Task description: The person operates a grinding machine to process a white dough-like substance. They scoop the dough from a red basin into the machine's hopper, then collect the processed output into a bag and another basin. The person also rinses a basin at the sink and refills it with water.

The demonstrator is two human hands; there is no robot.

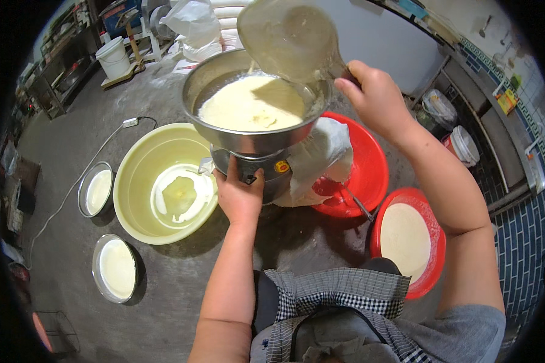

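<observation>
My right hand [376, 100] grips the handle of a large translucent scoop [290, 38], tipped over a steel bowl [254, 137]. A thin stream falls from the scoop into the pale liquid batter [254, 103] in that bowl. The bowl sits on top of a dark machine [274, 179] with a yellow and red sticker. My left hand [241, 195] rests its fingers on a black knob at the machine's front; the thumb and fingers are spread. Beside the machine stands a pale green basin [134, 227] with white residue on its bottom. A whitish sheet [327, 159] hangs at the machine's right.
A red basin [372, 159] with a metal rod stands right of the machine, and a red tub [437, 254] of pale batter is nearer me. Two small bowls [82, 190] [96, 272] of batter and a white cable [56, 213] lie on the left floor. A white bucket [113, 59] stands behind.
</observation>
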